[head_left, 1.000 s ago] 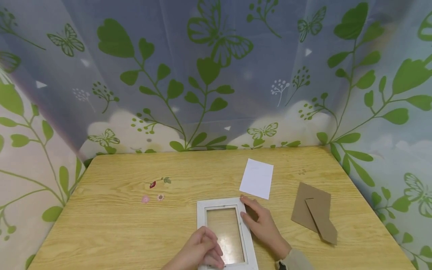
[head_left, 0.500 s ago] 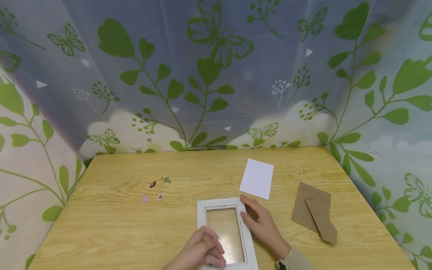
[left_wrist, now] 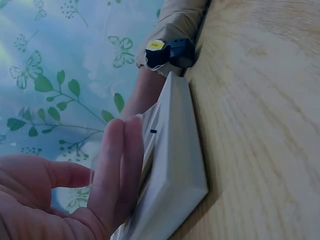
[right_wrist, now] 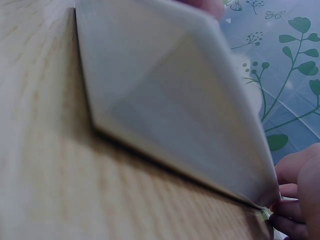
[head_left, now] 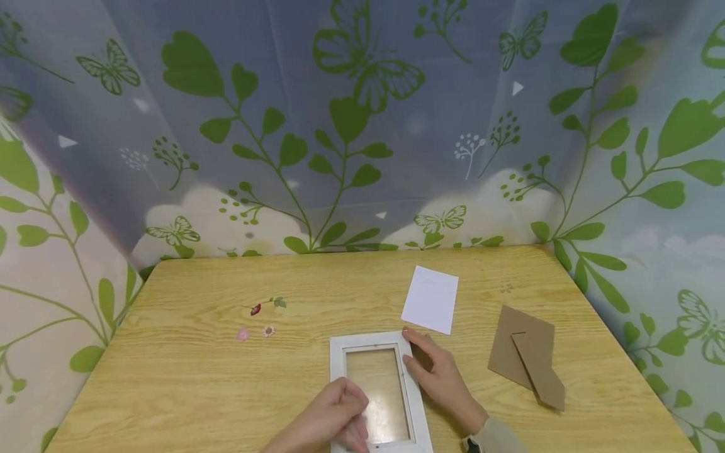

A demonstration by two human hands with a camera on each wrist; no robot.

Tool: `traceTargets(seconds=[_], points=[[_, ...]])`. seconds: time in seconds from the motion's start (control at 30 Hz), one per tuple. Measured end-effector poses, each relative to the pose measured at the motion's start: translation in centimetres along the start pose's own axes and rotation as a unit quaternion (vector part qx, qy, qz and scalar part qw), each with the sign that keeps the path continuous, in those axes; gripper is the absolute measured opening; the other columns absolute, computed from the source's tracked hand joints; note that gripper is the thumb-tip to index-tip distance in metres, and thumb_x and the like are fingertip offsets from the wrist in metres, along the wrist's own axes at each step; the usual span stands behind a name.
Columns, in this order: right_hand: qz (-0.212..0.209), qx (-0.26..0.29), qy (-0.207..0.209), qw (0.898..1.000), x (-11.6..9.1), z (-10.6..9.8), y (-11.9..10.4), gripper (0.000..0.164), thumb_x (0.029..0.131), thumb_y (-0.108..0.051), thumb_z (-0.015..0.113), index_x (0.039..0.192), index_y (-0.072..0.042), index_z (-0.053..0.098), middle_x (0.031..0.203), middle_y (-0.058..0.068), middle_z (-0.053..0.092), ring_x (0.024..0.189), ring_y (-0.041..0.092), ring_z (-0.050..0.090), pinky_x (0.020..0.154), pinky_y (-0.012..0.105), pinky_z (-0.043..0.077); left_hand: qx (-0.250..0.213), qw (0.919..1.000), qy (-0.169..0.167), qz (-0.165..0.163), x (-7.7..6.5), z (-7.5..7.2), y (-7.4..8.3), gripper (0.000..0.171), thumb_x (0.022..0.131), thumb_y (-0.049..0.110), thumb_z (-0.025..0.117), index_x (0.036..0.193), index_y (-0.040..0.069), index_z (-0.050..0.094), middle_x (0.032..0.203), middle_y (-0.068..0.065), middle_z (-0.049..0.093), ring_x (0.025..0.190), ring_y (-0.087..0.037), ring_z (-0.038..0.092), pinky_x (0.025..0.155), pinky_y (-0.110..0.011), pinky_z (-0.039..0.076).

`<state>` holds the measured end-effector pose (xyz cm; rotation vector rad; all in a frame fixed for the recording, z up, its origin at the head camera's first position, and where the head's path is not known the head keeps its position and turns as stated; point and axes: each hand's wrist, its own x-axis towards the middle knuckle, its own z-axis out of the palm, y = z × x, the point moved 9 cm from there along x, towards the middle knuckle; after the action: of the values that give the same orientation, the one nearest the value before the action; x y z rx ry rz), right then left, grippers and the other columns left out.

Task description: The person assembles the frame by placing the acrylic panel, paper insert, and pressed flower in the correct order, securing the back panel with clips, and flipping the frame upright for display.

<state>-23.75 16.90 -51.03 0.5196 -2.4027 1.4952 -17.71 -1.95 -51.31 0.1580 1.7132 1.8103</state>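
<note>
A white picture frame [head_left: 420, 402] lies near the table's front edge, opening upward, with table wood visible through its window. My right hand [head_left: 444, 380] grips its far right corner, thumb on the right side; in the right wrist view, fingers [right_wrist: 295, 175] curl at the frame's corner. Over the frame's left side is my left hand [head_left: 334, 412], thumb and fingers drawn together. In the left wrist view, a faint clear edge shows at the thumb tip, and a sheen runs from the fingertips [left_wrist: 132, 122]; the hand seems to pinch a clear pane, mostly invisible.
White paper [head_left: 430, 299] lies behind the frame. To the right is a brown backing board [head_left: 523, 346] with its stand leg [head_left: 540, 374]. Dried flowers, including a red one [head_left: 256, 309], a pink one [head_left: 243, 334] and a daisy [head_left: 269, 331], lie at left.
My left hand has shifted slightly left and its fingers have drawn in a little. The right hand and the frame stay where they were.
</note>
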Motion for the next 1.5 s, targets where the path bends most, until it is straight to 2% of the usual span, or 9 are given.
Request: traceTargets(seconds=[0.27,0.43,0.73,0.93,1.1,1.2,1.27,1.43,1.5], points=[[0.005,-0.006,0.005,1.0,0.4,-0.4,-2.3,0.042,0.086,0.01,0.067,0.127,0.008,0.06,0.133,0.026,0.058,0.127,0.043,0.051,0.108,0.057,0.025,0.058,0.9974,-0.031,-0.03,-0.2,-0.7,0.6,0.023,0.105,0.014,0.042,0.107,-0.006,0.054,0.068,-0.016,0.068,0.048,-0.013,0.063,0.049,-0.027,0.055],[0.006,-0.005,0.002,1.0,0.6,-0.8,-4.1,0.04,0.085,0.012,0.067,0.125,0.012,0.06,0.131,0.028,0.059,0.125,0.047,0.052,0.107,0.057,0.027,0.114,0.9925,-0.04,-0.017,0.0,-0.9,1.0,0.026,0.104,0.011,0.041,0.093,-0.005,0.057,0.058,-0.014,0.064,0.041,-0.011,0.059,0.042,-0.026,0.051],[0.011,0.001,0.0,1.0,0.6,-0.7,-4.2,0.04,0.086,0.011,0.066,0.126,0.01,0.06,0.132,0.027,0.059,0.126,0.045,0.052,0.108,0.058,0.026,0.247,0.9684,-0.021,0.021,0.1,-1.7,1.8,0.04,0.103,0.018,0.049,0.067,0.002,0.055,0.042,0.001,0.052,0.031,-0.006,0.048,0.031,-0.02,0.038],[0.006,-0.004,0.002,1.0,0.6,-0.8,-4.1,0.04,0.086,0.011,0.067,0.125,0.01,0.061,0.131,0.026,0.06,0.125,0.044,0.053,0.108,0.058,0.027,0.311,0.95,0.017,0.024,0.1,-2.1,1.9,0.04,0.101,0.022,0.055,0.063,0.009,0.052,0.037,0.008,0.042,0.028,-0.003,0.042,0.03,-0.019,0.035],[0.008,-0.005,-0.004,1.0,0.6,-0.6,-4.0,0.04,0.087,0.01,0.066,0.126,0.01,0.06,0.132,0.026,0.059,0.126,0.044,0.052,0.108,0.057,0.026,0.345,0.9373,0.038,0.024,0.1,-2.3,1.9,0.041,0.099,0.024,0.06,0.061,0.011,0.051,0.039,0.006,0.044,0.027,-0.003,0.041,0.029,-0.018,0.033],[0.008,-0.006,-0.007,1.0,0.6,-0.6,-4.0,0.04,0.087,0.01,0.066,0.126,0.01,0.06,0.132,0.027,0.058,0.127,0.045,0.051,0.108,0.056,0.025,0.386,0.9198,0.056,0.045,0.2,-2.3,2.2,0.04,0.095,0.024,0.065,0.06,0.013,0.05,0.046,0.006,0.046,0.034,-0.001,0.042,0.034,-0.018,0.033],[0.009,-0.004,-0.008,1.0,0.6,-0.6,-4.1,0.04,0.087,0.01,0.066,0.127,0.011,0.059,0.132,0.027,0.058,0.127,0.045,0.051,0.108,0.056,0.025,0.422,0.9008,0.069,0.074,0.1,-2.1,2.7,0.038,0.093,0.026,0.068,0.062,0.015,0.049,0.051,0.008,0.045,0.041,-0.001,0.041,0.04,-0.02,0.033],[0.007,-0.003,-0.005,1.0,0.6,-0.7,-4.2,0.04,0.086,0.012,0.066,0.126,0.012,0.059,0.131,0.028,0.058,0.125,0.046,0.051,0.107,0.057,0.025,0.501,0.8368,0.122,0.183,-0.2,-1.5,4.8,0.028,0.087,0.025,0.074,0.074,0.018,0.05,0.061,0.012,0.043,0.055,-0.003,0.039,0.047,-0.022,0.033],[0.005,-0.005,0.0,1.0,0.6,-0.7,-3.8,0.041,0.085,0.012,0.066,0.125,0.012,0.06,0.131,0.028,0.059,0.125,0.046,0.052,0.107,0.058,0.025,0.52,0.8143,0.137,0.219,-0.4,-1.3,5.4,0.021,0.086,0.026,0.075,0.084,0.017,0.056,0.072,0.01,0.05,0.066,-0.006,0.046,0.054,-0.024,0.04]])
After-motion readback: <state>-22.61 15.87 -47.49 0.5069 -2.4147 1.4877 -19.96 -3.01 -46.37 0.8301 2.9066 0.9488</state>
